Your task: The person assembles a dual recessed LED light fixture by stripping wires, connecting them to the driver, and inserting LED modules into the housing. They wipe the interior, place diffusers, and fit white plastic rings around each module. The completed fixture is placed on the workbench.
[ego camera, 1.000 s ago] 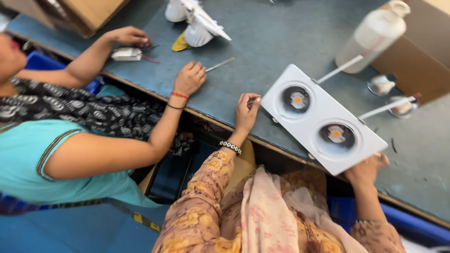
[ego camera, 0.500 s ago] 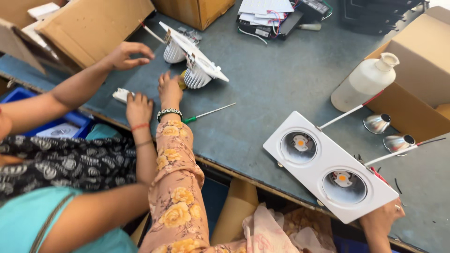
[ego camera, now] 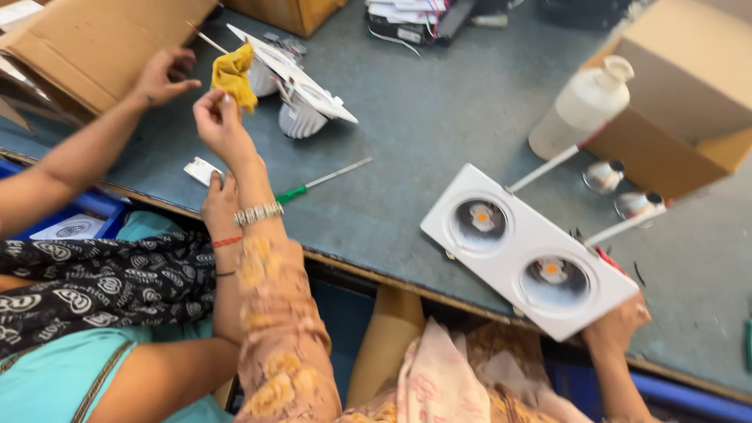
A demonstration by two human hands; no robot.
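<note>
The biggest thing was the grey worktable (ego camera: 439, 117), and it looked closer than it had half a second before, because the head camera had dipped and swung a little to the left. The cardboard box (ego camera: 94, 47) at the top left filled more of the view than before.

Next in size was the white double downlight panel (ego camera: 529, 251). It was a long white plate with two round lamp cups, each with a small orange dot in the middle. It lay tilted over the near edge of the table, and two thin white spring arms stuck out from its far side. The right hand (ego camera: 615, 325) gripped its near right corner, fingers curled under the plate, the same as earlier.

The white plastic bottle (ego camera: 583, 106) leaned by a brown box at the right. A second white downlight (ego camera: 301, 86) lay at the top middle.

The left hand (ego camera: 219, 117) had changed most. Before, it lay low on the table by that second light. Now it was lifted up, and its fingertips pinched a small yellow cloth (ego camera: 233, 74) (crumpled, hanging down) just in front of the light.

A co-worker's hand (ego camera: 166, 74) hovered near the cardboard, fingers loosely spread. The co-worker's other hand (ego camera: 219, 200) rested at the table edge, touching a small white clip piece (ego camera: 200, 170).

A green-handled screwdriver (ego camera: 321, 182) lay between the two lights.
</note>
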